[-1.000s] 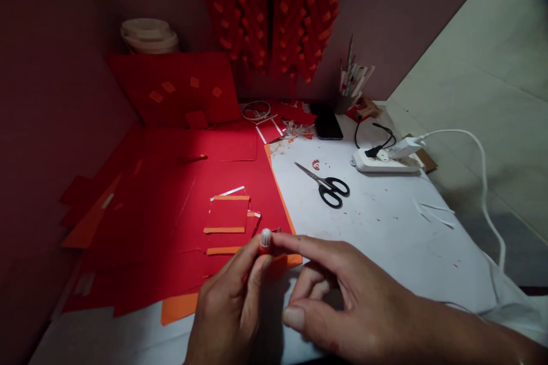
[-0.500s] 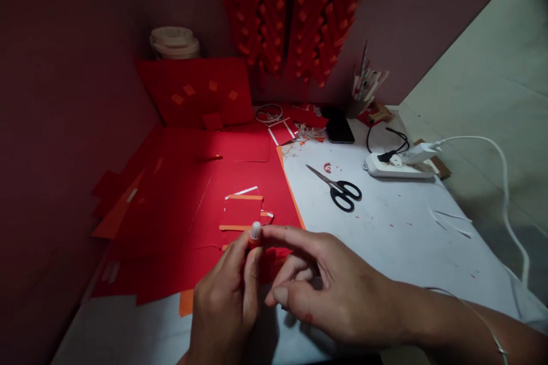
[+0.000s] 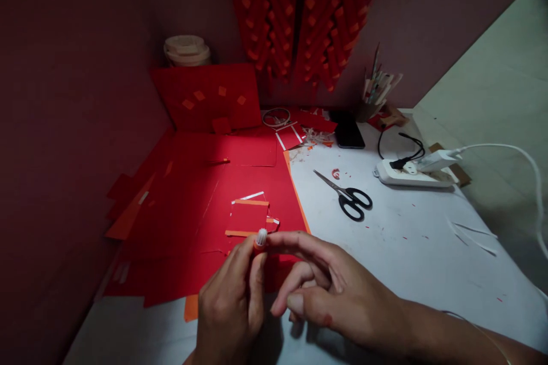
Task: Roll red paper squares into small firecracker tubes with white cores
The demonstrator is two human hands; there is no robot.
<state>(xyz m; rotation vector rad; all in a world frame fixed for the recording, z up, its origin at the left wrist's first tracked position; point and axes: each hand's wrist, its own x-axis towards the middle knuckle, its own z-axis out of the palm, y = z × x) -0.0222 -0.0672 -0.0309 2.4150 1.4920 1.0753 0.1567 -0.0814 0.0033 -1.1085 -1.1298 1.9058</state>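
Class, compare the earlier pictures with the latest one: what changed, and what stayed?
The left hand and right hand have shifted left relative to the scissors as the view swung left. Nothing was taken hold of or let go: the left hand still holds the ribbed white-ended piece. Scissors and power strip stay put.

I can read no lettering, brand, number or sign: not on the tube [image 3: 261, 237] I grip, left of the scissors [image 3: 343, 191], nor on the phone [image 3: 349, 132] behind them or power strip [image 3: 405, 177] to their right.
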